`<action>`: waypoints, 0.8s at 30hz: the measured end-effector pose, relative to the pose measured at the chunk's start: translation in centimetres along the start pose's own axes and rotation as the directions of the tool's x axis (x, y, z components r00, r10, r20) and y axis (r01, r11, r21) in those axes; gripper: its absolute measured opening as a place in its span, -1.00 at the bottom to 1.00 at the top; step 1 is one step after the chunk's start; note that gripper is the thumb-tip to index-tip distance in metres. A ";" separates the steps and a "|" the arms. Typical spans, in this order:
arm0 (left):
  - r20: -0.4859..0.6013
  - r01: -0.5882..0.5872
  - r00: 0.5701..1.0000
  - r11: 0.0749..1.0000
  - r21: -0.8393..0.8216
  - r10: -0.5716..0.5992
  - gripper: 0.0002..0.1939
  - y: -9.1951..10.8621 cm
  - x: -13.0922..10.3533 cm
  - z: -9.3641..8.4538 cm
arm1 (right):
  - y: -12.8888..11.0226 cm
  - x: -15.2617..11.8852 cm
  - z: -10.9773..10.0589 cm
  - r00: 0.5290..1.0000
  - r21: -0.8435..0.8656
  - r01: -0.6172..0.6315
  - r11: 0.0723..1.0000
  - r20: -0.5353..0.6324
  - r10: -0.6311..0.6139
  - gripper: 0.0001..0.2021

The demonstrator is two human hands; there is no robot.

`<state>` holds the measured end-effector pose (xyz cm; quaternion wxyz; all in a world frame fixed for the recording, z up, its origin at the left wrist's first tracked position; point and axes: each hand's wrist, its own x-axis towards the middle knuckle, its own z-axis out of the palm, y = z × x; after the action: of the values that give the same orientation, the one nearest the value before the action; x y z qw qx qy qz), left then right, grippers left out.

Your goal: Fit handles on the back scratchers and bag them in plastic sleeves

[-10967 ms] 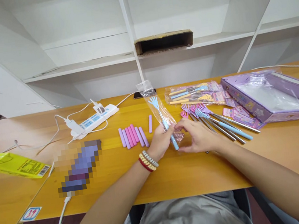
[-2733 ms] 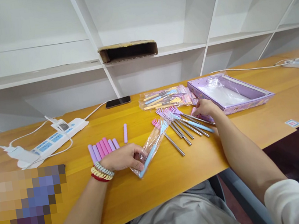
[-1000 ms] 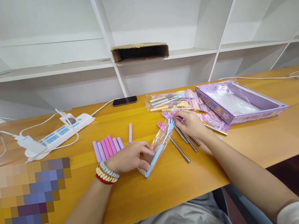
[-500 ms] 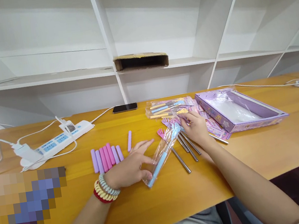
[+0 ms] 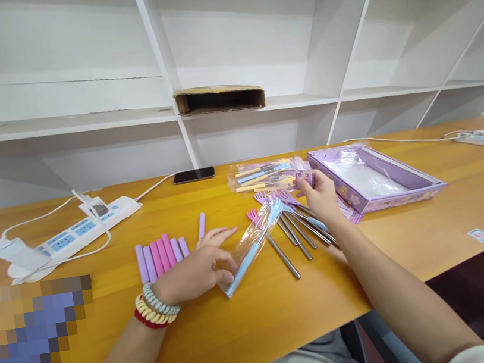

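Note:
My left hand [image 5: 200,265] lies on the table with fingers spread, its thumb and index finger at the edge of a clear bag. Inside the bag is a blue back scratcher [image 5: 248,263] with a hand-shaped head. My right hand [image 5: 320,194] pinches a small purple card [image 5: 304,178], partly hidden by the fingers. Below it several back scratchers with metal rods [image 5: 300,234] lie fanned out, with pink, purple and blue heads. To the left of my left hand stand several pink and purple tubes [image 5: 162,256] in a row; one purple tube [image 5: 202,225] lies apart.
Bagged yellow and blue scratchers [image 5: 263,173] lie at the back, beside a purple open box [image 5: 380,204] with clear plastic inside. A phone [image 5: 193,175] and a white power strip [image 5: 95,223] with cables are on the left. A cardboard box [image 5: 220,98] sits on the shelf.
My right hand now shows a purple card between its fingers, over the scratchers. My left hand has shifted slightly left off the bag's middle. The whole view has turned a little right.

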<state>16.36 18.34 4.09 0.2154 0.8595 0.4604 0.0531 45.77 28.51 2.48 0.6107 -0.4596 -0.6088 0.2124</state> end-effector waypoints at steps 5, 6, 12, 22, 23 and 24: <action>-0.041 0.026 0.999 0.999 0.023 -0.025 -0.80 -1.0 0.1 -0.1 | -0.3 0.0 0.3 0.998 0.233 -0.066 0.970 0.033 0.060 -0.71; -0.044 0.026 0.999 0.999 0.021 -0.025 -0.78 -1.1 0.2 -0.1 | -0.3 -0.1 0.4 0.997 0.263 -0.069 0.962 0.039 0.061 -0.69; -0.025 0.036 0.999 0.999 0.014 -0.035 -0.80 -0.7 0.2 -0.3 | -0.4 -0.2 0.4 0.993 0.214 -0.108 0.971 0.075 0.094 -0.72; -0.011 0.054 0.998 0.998 -0.014 -0.055 -0.80 -0.8 0.2 -0.7 | -0.1 0.0 0.3 0.993 0.200 -0.097 0.975 0.081 0.082 -0.72; -0.015 0.057 0.998 0.998 -0.016 -0.057 -0.79 -0.8 0.3 -0.7 | -0.1 -0.1 0.2 0.993 0.197 -0.095 0.976 0.087 0.079 -0.72; -0.019 0.058 0.998 0.998 -0.018 -0.059 -0.79 -0.9 0.3 -0.7 | -0.1 -0.1 0.2 0.994 0.193 -0.088 0.977 0.087 0.073 -0.72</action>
<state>15.66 19.22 4.32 0.2201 0.8432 0.4869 0.0591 45.50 28.44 2.50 0.6192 -0.4125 -0.5898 0.3142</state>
